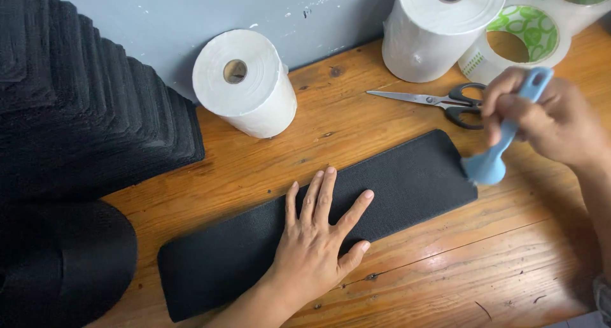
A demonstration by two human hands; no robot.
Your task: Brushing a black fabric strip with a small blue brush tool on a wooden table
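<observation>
**Inspector:** Head view, working outward from the black fabric strip (pixel 267 239), which lies flat and diagonal on the wooden table (pixel 496 264). The left hand (pixel 318 239) is nearest, spread palm-down on the strip's middle, fingers released and pressing, gripping nothing.

**Clerk:** And the other hand?

**Inspector:** The right hand (pixel 547 121) is clenched round the handle of a light blue brush (pixel 499 143), whose head sits at the strip's far right end, touching or just above it; motion blur prevents certainty.

**Clerk:** Progress?

**Inspector:** In my judgement, brushing is at that end only; the length under and left of the palm remains. No lint is discernible either way.

**Clerk:** Beyond the strip?

**Inspector:** Scissors (pixel 439 102) just behind it, closed. Further back, two white paper rolls (pixel 245 83), tape rolls (pixel 522 38), and left, a stack of black pieces (pixel 83 99).
</observation>
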